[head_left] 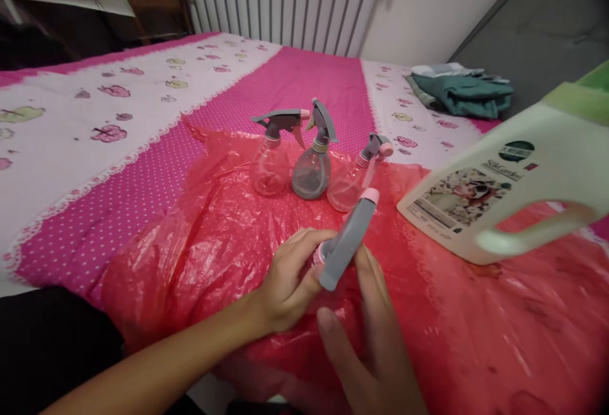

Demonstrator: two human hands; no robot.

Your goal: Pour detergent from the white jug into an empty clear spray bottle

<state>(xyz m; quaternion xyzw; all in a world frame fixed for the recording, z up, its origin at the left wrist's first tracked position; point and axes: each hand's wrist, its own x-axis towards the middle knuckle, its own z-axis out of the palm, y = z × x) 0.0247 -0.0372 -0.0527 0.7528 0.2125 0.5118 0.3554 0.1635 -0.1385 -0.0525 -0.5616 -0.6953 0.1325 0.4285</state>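
My left hand [288, 278] is wrapped around the neck of a spray bottle [349, 240] with a grey trigger head and a pink nozzle. The bottle's body is mostly hidden behind the hands. Close on its right side is my right hand [375, 339], slightly blurred, fingers stretched out and thumb apart; whether it touches the bottle is unclear. Behind them stand three more spray bottles: a clear one with a pink nozzle [269, 171], a greyish one [311, 171], and a pinkish one [346, 186] with its head turned right.
A red plastic sheet [214, 212] covers part of the pink patterned bedspread [314, 79]. To the right stands a large white jug [471, 193] with a green top. Folded clothes [469, 91] lie farther back, near a radiator [285, 2].
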